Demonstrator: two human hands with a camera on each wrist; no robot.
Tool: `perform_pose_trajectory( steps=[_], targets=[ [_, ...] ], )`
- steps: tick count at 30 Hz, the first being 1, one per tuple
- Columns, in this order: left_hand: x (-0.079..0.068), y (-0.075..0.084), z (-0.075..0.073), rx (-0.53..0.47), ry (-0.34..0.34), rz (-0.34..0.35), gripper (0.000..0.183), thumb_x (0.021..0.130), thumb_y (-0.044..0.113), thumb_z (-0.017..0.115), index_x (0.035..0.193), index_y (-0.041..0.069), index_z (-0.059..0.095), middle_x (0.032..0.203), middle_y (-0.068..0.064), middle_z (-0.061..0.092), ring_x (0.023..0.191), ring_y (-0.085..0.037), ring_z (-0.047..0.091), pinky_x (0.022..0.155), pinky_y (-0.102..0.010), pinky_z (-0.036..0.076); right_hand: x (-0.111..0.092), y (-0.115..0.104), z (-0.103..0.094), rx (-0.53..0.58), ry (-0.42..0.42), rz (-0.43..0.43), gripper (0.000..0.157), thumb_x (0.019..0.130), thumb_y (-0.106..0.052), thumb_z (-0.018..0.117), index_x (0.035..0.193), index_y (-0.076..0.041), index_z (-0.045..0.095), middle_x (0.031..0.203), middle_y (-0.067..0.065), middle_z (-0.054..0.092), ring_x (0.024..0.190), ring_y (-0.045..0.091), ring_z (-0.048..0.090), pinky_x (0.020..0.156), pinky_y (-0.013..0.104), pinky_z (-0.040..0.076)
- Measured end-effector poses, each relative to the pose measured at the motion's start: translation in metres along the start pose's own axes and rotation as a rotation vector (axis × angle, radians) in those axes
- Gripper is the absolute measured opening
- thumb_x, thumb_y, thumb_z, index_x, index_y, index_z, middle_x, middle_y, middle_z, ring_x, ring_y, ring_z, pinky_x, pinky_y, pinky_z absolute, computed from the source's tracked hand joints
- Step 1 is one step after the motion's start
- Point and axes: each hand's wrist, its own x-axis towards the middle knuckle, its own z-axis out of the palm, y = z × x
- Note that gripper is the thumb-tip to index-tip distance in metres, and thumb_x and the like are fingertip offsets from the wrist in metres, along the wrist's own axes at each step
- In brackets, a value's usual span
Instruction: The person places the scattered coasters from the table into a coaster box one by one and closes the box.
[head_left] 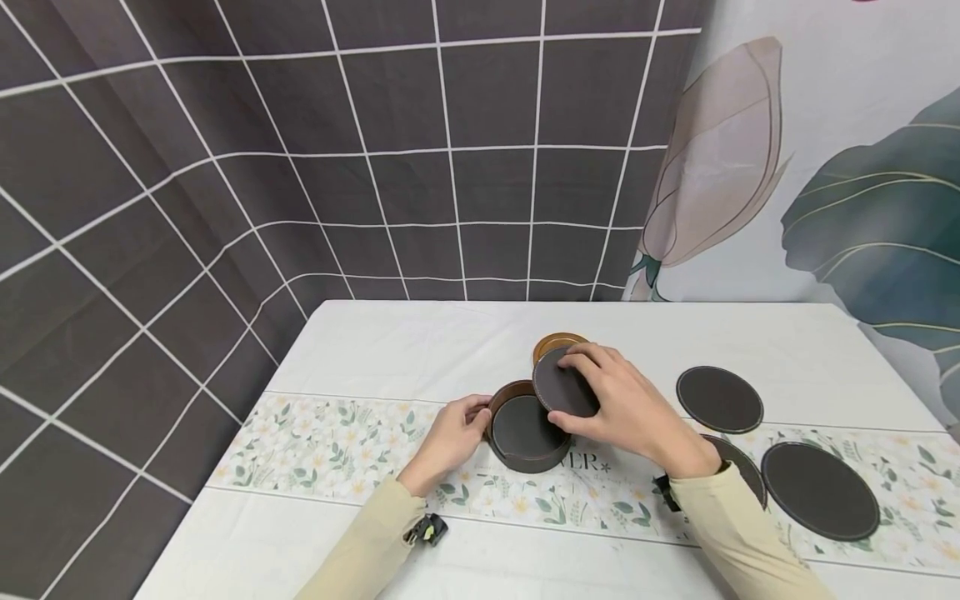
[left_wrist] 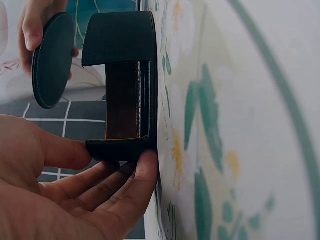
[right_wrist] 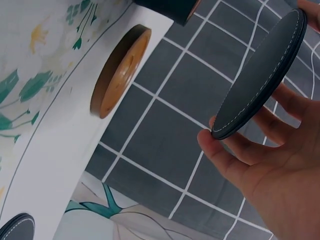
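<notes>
My left hand (head_left: 453, 433) holds the left side of a round, dark leather coaster holder (head_left: 531, 463), which stands on the table. In the left wrist view the thumb is at the holder's rim and the fingers lie along its outer wall, beside a cut-out that shows a brown lining. A dark disc-shaped surface fills the holder's bottom. Above the holder's right side, my right hand (head_left: 626, 404) pinches a round dark coaster (head_left: 562, 387) by its edges, tilted. White stitching runs round this coaster (right_wrist: 262, 75) in the right wrist view.
Behind the raised coaster lies an orange-brown round piece (head_left: 555, 342), like a shallow lid. At the right lie three dark coasters: one farther back (head_left: 720, 400), one partly under the right forearm (head_left: 742, 467) and one nearer (head_left: 821, 492). A dark gridded curtain (head_left: 487, 192) hangs behind the table.
</notes>
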Motion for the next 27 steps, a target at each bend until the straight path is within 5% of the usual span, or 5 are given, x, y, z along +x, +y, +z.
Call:
perform_pose_trajectory(
  steps=[27],
  targets=[
    [0.001,-0.001,0.001,0.049,0.013,0.002,0.034,0.107,0.011,0.047,0.135,-0.003,0.061,0.129,-0.02,0.067,0.12,-0.033,0.066,0.096,-0.039,0.058,0.0,-0.017,0.028,0.041,-0.016,-0.085,0.06,0.08,-0.052,0.083,0.12,-0.012,0.067,0.131,0.007,0.057,0.119,0.027,0.056,0.096,0.044,0.054]
  ],
)
